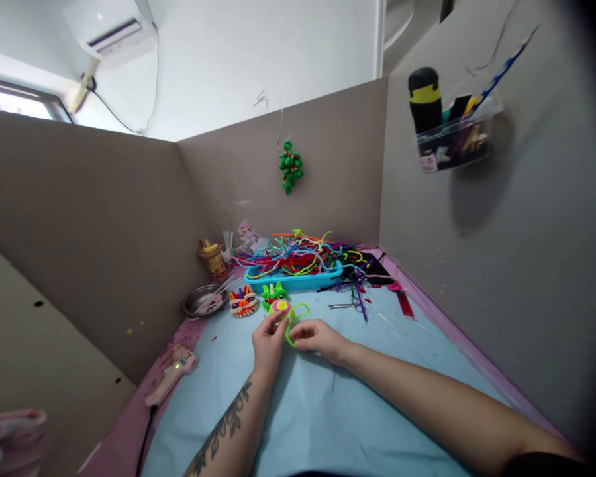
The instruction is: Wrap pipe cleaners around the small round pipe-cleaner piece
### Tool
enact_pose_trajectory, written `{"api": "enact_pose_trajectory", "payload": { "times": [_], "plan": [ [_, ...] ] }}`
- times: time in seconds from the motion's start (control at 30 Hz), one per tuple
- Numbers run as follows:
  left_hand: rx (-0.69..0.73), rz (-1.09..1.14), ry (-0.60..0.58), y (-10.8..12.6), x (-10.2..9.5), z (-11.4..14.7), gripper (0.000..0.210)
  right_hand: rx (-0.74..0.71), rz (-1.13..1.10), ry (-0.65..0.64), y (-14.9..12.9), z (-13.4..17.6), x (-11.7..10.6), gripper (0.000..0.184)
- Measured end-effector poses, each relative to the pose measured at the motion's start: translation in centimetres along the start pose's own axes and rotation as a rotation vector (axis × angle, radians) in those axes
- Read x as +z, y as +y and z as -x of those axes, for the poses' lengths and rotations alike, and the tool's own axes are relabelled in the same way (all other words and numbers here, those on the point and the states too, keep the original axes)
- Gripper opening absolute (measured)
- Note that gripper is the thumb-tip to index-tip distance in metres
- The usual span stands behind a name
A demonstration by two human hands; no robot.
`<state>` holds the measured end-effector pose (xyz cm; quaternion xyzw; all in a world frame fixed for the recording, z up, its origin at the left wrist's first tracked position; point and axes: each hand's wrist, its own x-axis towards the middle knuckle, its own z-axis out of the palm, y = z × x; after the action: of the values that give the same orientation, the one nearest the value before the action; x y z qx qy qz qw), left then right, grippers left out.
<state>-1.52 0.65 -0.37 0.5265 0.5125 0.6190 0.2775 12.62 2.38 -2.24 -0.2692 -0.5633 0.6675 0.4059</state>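
My left hand (269,339) is closed in a pinch at the middle of the table, on one end of a bright green pipe cleaner (300,309). The strand bends in a loop and runs down to my right hand (322,339), whose fingers are also pinched on it. Just beyond my left fingertips is a round pink and yellow piece (280,307); whether I touch it is hard to tell. Behind it sits a green fuzzy animal head (274,293), and to its left an orange one (243,301).
A blue tray (293,281) heaped with coloured pipe cleaners stands at the back. Scissors (347,305) lie to the right, a metal bowl (204,301) and a pink glue gun (173,377) to the left. Grey partitions (328,146) enclose the table; a clear bin (457,142) hangs at right.
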Motion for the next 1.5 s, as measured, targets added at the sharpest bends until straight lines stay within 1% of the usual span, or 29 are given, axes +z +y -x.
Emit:
{"api": "enact_pose_trajectory", "payload": {
  "times": [0.07,0.17,0.2,0.27,0.33,0.37,0.47,0.57,0.67,0.73,0.8,0.93,1.07,1.17,1.27,1.37,1.5],
  "plan": [
    [-0.053,0.039,0.021,0.0,-0.1,-0.2,0.034,-0.065,0.141,-0.11,-0.4,0.2,-0.1,0.019],
    [-0.115,0.071,0.016,-0.2,-0.2,-0.4,0.037,-0.188,0.362,-0.265,-0.9,0.5,-0.3,0.016],
    [-0.127,0.08,0.013,-0.3,-0.2,-0.5,0.038,-0.214,0.403,-0.296,-1.1,0.6,-0.4,0.016],
    [-0.131,0.112,0.012,-0.5,-0.2,-0.6,0.038,-0.23,0.418,-0.309,-1.2,0.6,-0.5,0.016],
    [-0.122,0.162,0.008,-0.6,-0.1,-0.7,0.036,-0.197,0.373,-0.264,-1.2,0.6,-0.6,0.015],
    [-0.118,0.183,0.005,-0.6,-0.1,-0.7,0.036,-0.168,0.339,-0.21,-1.1,0.5,-0.6,0.015],
    [-0.089,0.152,0.011,-0.5,0.0,-0.4,0.034,-0.079,0.215,0.02,-0.8,0.1,-0.6,0.025],
    [0.009,0.012,-0.031,-0.1,0.1,0.2,0.031,-0.05,0.087,0.202,-0.4,-0.4,-0.6,0.031],
    [0.114,-0.077,-0.109,0.3,0.3,0.9,0.028,-0.05,-0.009,0.299,0.2,-0.8,-0.8,0.036],
    [0.142,-0.092,-0.132,0.5,0.3,1.1,0.028,-0.052,-0.042,0.345,0.6,-1.0,-1.0,0.038],
    [0.141,-0.092,-0.129,0.7,0.4,1.2,0.028,-0.068,-0.066,0.379,0.7,-1.1,-1.2,0.039],
    [0.114,-0.073,-0.108,0.8,0.5,1.1,0.03,-0.11,-0.087,0.41,0.8,-1.2,-1.5,0.038],
    [0.077,-0.059,-0.095,0.8,0.5,1.0,0.03,-0.105,-0.082,0.405,0.8,-1.3,-1.7,0.034],
    [0.07,-0.062,-0.12,0.9,0.5,1.0,0.029,-0.131,-0.027,0.339,0.8,-1.2,-1.7,0.028],
    [0.077,-0.063,-0.139,0.9,0.5,1.1,0.03,-0.135,0.031,0.261,0.5,-1.0,-1.6,0.026],
    [0.135,-0.101,-0.151,0.8,0.4,1.3,0.027,-0.096,0.035,0.247,0.0,-0.7,-1.2,0.027],
    [0.287,-0.151,-0.172,0.7,0.3,1.6,0.021,-0.021,-0.028,0.208,-0.6,-0.2,-0.3,0.026]
  ]
}}
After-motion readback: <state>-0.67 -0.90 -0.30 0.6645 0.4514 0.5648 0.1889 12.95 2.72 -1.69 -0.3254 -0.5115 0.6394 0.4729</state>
